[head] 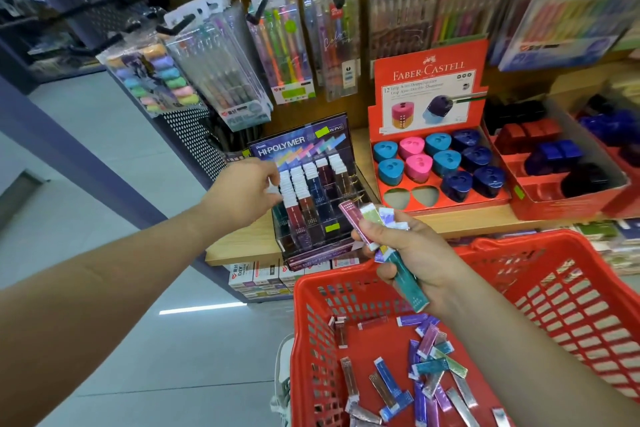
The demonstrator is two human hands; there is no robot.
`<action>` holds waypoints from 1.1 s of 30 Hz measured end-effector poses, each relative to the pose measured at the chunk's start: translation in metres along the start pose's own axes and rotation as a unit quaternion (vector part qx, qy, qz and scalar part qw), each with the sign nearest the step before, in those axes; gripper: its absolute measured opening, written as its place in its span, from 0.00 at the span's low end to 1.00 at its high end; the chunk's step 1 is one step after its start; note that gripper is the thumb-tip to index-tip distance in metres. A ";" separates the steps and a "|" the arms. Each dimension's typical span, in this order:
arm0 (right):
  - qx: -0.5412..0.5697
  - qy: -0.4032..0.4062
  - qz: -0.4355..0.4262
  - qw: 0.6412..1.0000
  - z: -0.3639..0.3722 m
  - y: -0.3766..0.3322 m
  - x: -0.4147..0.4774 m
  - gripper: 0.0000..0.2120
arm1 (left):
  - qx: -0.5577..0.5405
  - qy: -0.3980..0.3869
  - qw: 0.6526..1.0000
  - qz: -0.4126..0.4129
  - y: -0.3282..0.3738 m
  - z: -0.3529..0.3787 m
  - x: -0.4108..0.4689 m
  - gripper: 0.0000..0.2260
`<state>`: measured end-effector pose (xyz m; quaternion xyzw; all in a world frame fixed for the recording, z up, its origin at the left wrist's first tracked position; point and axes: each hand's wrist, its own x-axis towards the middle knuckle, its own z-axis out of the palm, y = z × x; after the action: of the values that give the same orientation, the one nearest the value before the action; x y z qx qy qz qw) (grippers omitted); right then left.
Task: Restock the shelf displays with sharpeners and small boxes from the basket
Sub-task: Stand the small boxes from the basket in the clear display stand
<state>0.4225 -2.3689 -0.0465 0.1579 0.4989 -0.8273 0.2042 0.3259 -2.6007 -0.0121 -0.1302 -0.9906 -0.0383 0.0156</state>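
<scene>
My right hand [412, 255] is shut on a fan of several small boxes [367, 218] in maroon, green, purple and teal, held above the red basket [571, 291]. More small boxes [422, 371] lie scattered on the basket floor. My left hand [246, 191] reaches into the left column of the clear Hi-Polymer display [311, 184] on the wooden shelf, its fingertips pinching a white-capped small box there. To the right stands the red Faber-Castell tray [429, 87] with blue, pink and navy sharpeners [440, 159]; two front slots are empty.
Pen packs [287, 52] hang on hooks above the shelf. Further red trays [561, 163] with dark sharpeners sit at the right. Boxed goods [259, 277] fill the lower shelf. A grey floor aisle lies to the left.
</scene>
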 end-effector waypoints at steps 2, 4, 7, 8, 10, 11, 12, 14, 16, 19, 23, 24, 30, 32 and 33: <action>-0.036 0.014 -0.022 0.999 0.002 -0.002 -0.002 0.13 | -0.093 -0.012 0.995 -0.043 0.015 -0.020 0.003 0.04; -0.053 0.020 -0.041 0.998 0.004 -0.005 -0.004 0.13 | -0.191 -0.084 0.976 -0.069 0.033 -0.038 0.003 0.07; -0.073 0.010 -0.060 0.995 0.009 -0.008 -0.009 0.13 | -0.382 -0.229 0.890 -0.097 0.058 -0.045 -0.010 0.07; -0.079 0.005 -0.065 0.995 0.011 -0.008 -0.009 0.13 | -0.412 -0.257 0.869 -0.092 0.063 -0.044 -0.015 0.09; -0.087 -0.003 -0.075 0.993 0.014 -0.008 -0.010 0.12 | -0.445 -0.266 0.850 -0.089 0.068 -0.040 -0.020 0.09; -0.089 -0.006 -0.078 0.993 0.015 -0.008 -0.009 0.11 | -0.460 -0.255 0.845 -0.094 0.068 -0.040 -0.021 0.08; -0.086 -0.010 -0.076 0.993 0.016 -0.008 -0.010 0.10 | -0.475 -0.241 0.840 -0.101 0.068 -0.041 -0.022 0.07; -0.064 -0.020 -0.065 0.996 0.018 -0.006 -0.010 0.11 | -0.502 -0.211 0.830 -0.119 0.067 -0.043 -0.022 0.03; -0.036 -0.014 -0.058 0.998 0.019 -0.004 -0.008 0.11 | -0.522 -0.190 0.821 -0.133 0.069 -0.045 -0.024 0.01; 0.019 0.021 -0.067 0.997 0.017 -0.006 -0.006 0.09 | -0.521 -0.198 0.820 -0.132 0.072 -0.043 -0.027 0.05; 0.013 0.046 -0.093 0.995 0.017 -0.007 -0.006 0.07 | -0.468 -0.241 0.847 -0.073 0.076 -0.042 -0.031 0.09; -0.006 0.048 -0.097 0.994 0.018 -0.007 -0.007 0.08 | -0.469 -0.236 0.849 -0.062 0.078 -0.042 -0.031 0.09; 0.025 -0.018 -0.053 0.998 0.021 -0.010 -0.011 0.11 | -0.509 -0.286 0.810 -0.059 0.068 -0.048 -0.029 0.20; 0.082 -0.020 -0.021 0.996 0.020 -0.011 -0.009 0.12 | -0.509 -0.246 0.821 -0.076 0.062 -0.052 -0.027 0.15; 0.122 -0.010 -0.002 0.992 0.019 -0.012 -0.007 0.10 | -0.512 -0.203 0.829 -0.095 0.058 -0.055 -0.024 0.13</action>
<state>0.4219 -2.3794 -0.0254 0.1723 0.3923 -0.8840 0.1871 0.3657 -2.5555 0.0455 -0.0300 -0.8176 -0.5137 -0.2584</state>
